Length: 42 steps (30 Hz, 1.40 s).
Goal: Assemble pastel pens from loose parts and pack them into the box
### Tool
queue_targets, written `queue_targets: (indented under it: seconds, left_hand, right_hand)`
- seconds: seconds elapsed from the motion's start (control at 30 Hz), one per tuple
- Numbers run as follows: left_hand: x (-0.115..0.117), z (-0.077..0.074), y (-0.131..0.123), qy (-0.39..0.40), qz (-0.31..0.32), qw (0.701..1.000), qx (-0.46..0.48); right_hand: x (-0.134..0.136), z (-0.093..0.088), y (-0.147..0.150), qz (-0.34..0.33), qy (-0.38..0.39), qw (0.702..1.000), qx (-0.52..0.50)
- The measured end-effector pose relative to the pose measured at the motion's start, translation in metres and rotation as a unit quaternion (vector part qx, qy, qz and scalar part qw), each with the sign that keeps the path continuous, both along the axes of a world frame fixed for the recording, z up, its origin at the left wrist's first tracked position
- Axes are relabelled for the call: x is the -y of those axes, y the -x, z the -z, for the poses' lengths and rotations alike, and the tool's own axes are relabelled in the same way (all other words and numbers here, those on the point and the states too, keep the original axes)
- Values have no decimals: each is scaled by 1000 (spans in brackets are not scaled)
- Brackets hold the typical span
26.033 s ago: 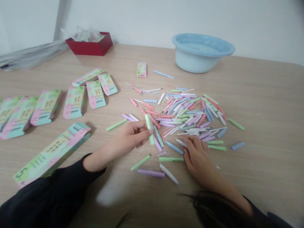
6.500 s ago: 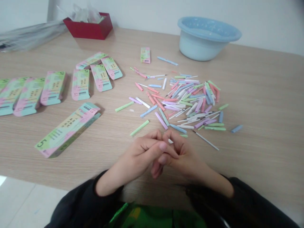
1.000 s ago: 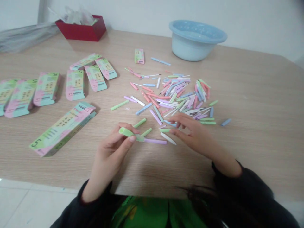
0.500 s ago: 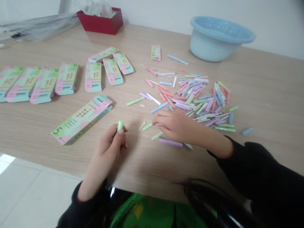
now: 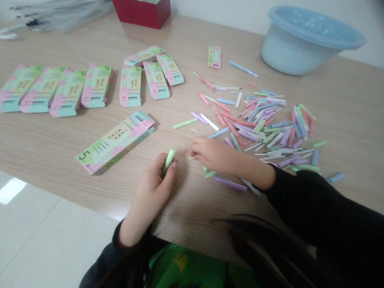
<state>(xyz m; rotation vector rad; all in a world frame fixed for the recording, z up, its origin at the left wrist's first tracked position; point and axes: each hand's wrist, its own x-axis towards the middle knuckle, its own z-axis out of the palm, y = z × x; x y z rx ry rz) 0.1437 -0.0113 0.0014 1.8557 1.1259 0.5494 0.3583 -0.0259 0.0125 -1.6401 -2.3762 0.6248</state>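
Left hand: the left hand [image 5: 151, 190] is closing around a green tube [image 5: 168, 160], with the thumb and the fingers pinching its lower part.
Green tube: it is standing almost upright in the left hand, a little tilted. Its top end is sticking out above the fingertips, above the table [image 5: 60, 152] and near its front edge.
Right hand: the right hand [image 5: 214, 155] is resting low over the table, just to the right of the green tube, palm down. Its fingers are curling narrowly together.
Thin pale piece: a thin pale piece [image 5: 190, 159] is showing at the fingertips of the right hand. I cannot tell if the fingers are gripping it or only touching it.
Under the right wrist: a short green piece [image 5: 210, 174] and a purple tube [image 5: 231, 184] are lying on the table, just beside the black sleeve [image 5: 300, 196].
Long box: a long box [image 5: 115, 143] with a large "5" is lying at an angle, left of both hands and near them.
Pile: a pile of coloured tubes [image 5: 267, 124] in pink, blue, green, purple and white is spreading behind the right hand.
Flat boxes: a row of flat boxes [image 5: 69, 90] is lying on the left side, and a group of three boxes [image 5: 153, 74] is lying behind the long box.
Small box: a small box [image 5: 214, 57] is lying alone behind the pile.
Far side: a blue basin [image 5: 300, 52] is standing at the back right, and a red box [image 5: 144, 12] is standing at the back edge, well apart from the hands.
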Motion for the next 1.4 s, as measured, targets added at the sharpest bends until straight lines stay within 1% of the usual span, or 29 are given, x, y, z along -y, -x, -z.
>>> queue_targets:
  seconds: [0.1, 0.17, 0.27, 0.37, 0.47, 0.53, 0.6, 0.7, 0.77, 0.8, 0.93, 1.03, 1.13, 1.3, 1.4]
  left_hand:
    - [1, 0, 0, -1, 5, 1000, -7]
    - [1, -1, -1, -15, 0, 1000, 0]
    - [4, -6, -4, -26, 1, 999, 40]
    - [6, -9, -7, 0, 34, 996, 81]
    - [7, -10, -7, 3, 42, 994, 103]
    - [8, -9, -7, -8, 41, 993, 110]
    - [8, -8, -6, -20, 38, 993, 108]
    - [12, -9, -8, -27, 38, 992, 118]
    - [16, -9, -10, -20, 50, 990, 134]
    - [18, -10, -12, -13, 58, 989, 138]
    - [27, -10, -17, 13, 89, 984, 154]
    - [31, -10, -20, 20, 102, 980, 169]
    - [32, -11, -22, 22, 106, 980, 168]
    - [34, -12, -23, 11, 106, 982, 153]
    - [35, -13, -23, 9, 110, 983, 149]
  right_hand:
    - [1, -1, -5, -1, -31, 999, 15]
    - [3, -5, -7, 2, -35, 999, 5]
    - [7, -14, -5, -6, -35, 998, -55]
    - [14, -24, 1, -23, -50, 992, -114]
    - [20, -31, 7, -23, -48, 987, -154]
    - [25, -36, 6, 3, -39, 983, -180]
    - [30, -43, 3, 52, -29, 977, -206]
    - [41, -57, -3, 130, -9, 953, -275]
    - [50, -67, -5, 153, 0, 938, -311]
    - [54, -72, -4, 157, -3, 936, -315]
    - [66, -82, 2, 147, -33, 951, -272]
    - [68, -83, 5, 130, -53, 964, -225]
    - [68, -84, 4, 122, -65, 972, -192]
    - [69, -87, 2, 116, -64, 976, -174]
    - [68, -85, 5, 91, -47, 980, -172]
